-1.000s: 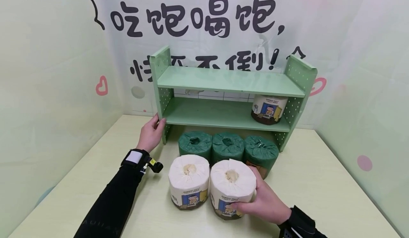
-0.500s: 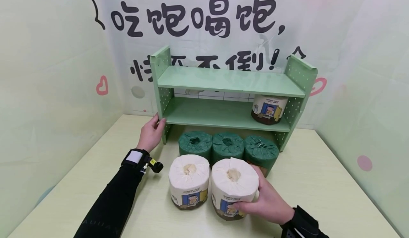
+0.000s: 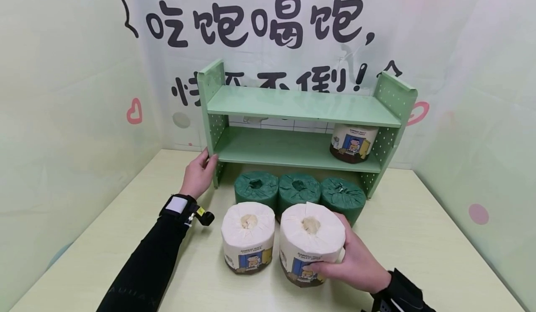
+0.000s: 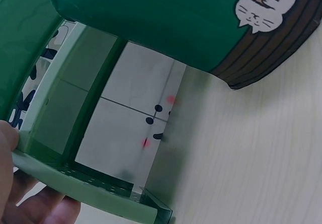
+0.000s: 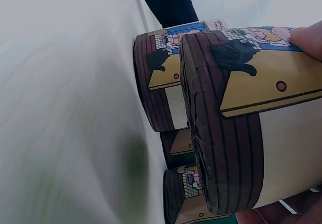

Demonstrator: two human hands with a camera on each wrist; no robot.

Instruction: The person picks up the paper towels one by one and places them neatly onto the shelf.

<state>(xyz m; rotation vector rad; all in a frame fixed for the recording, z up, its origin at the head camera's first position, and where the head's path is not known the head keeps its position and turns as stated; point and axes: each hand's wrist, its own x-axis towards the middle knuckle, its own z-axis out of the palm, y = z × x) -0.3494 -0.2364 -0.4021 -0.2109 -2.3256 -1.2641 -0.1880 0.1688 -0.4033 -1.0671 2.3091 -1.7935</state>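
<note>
My right hand (image 3: 356,261) grips a white-wrapped toilet paper roll (image 3: 311,237), thumb on its printed front and fingers round the far side. In the right wrist view the brown base of this roll (image 5: 221,148) shows raised off the table. A second white roll (image 3: 248,237) stands upright just to its left. At the left, my left hand (image 3: 198,174) holds the side panel of the green shelf (image 3: 208,125), thumb in front and fingertips behind it. Another white roll (image 3: 353,143) sits at the right end of the middle shelf board.
Three green-wrapped rolls (image 3: 256,186) stand in a row along the shelf's front foot, behind the white ones. The pale wooden table (image 3: 418,247) has printed fabric walls (image 3: 477,116) on its sides and back.
My right hand has lifted the white toilet paper roll a little and shifted it slightly right, widening the gap to the other white roll. The left hand stays on the shelf panel.
</note>
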